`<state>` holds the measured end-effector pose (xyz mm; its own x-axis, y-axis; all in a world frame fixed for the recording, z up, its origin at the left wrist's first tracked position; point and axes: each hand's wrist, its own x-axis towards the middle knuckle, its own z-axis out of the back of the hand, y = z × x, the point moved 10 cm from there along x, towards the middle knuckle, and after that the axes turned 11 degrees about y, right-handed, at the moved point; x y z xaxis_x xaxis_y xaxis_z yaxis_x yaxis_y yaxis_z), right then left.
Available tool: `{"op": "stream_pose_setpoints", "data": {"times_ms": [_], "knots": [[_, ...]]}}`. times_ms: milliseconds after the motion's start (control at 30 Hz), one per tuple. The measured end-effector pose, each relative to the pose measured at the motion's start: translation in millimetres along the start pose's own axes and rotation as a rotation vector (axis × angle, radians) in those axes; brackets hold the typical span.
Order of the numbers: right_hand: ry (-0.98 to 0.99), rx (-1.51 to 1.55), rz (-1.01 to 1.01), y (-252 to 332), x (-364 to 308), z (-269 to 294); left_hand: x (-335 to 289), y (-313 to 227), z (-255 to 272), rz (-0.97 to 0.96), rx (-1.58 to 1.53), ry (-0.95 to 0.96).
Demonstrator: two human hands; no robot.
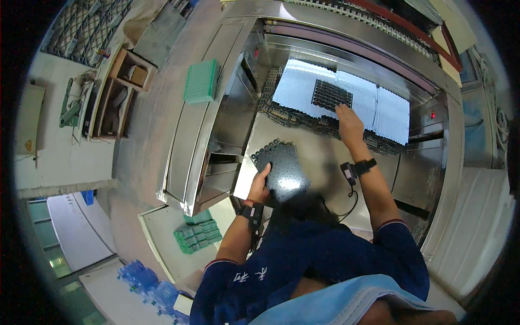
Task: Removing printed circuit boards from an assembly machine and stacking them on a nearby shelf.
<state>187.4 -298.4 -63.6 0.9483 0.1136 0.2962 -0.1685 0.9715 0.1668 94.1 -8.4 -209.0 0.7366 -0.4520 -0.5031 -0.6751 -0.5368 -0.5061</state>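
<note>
My left hand (pixel 260 188) grips the near left side of a dark grey flat tray (pixel 283 169), its thumb on top and its other fingers hidden beneath. The tray's far edge shows rounded, ring-like cups, and light glares off its face. Farther off to the right, my right hand (pixel 350 123) has its fingers closed at the near right corner of a black tray with rows of round cells (pixel 329 95). That tray lies over pale, shiny, scalloped-edged sheets (pixel 374 103) on the machine's belt, close to the opening.
The steel machine frame (pixel 238 76) surrounds the work area, with side walls left and right. A green stack (pixel 200 81) sits on its left ledge. More green pieces (pixel 197 234) lie on a low white surface at near left, beyond them blue water bottles (pixel 149 284).
</note>
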Motion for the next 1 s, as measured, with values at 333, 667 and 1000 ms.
{"op": "stream_pose_setpoints", "data": {"times_ms": [333,667,1000], "knots": [[0.532,0.233,0.607,151.0,-114.1,-32.2,25.3,18.9,-49.9,0.177,-0.054,0.1],[0.62,1.156,-0.335,62.4,-100.0,-96.0,36.8,-24.9,-98.3,-0.227,0.832,0.365],[0.358,1.234,-0.195,71.6,-117.8,-119.5,57.6,10.5,-49.4,-0.404,0.905,0.287]]}}
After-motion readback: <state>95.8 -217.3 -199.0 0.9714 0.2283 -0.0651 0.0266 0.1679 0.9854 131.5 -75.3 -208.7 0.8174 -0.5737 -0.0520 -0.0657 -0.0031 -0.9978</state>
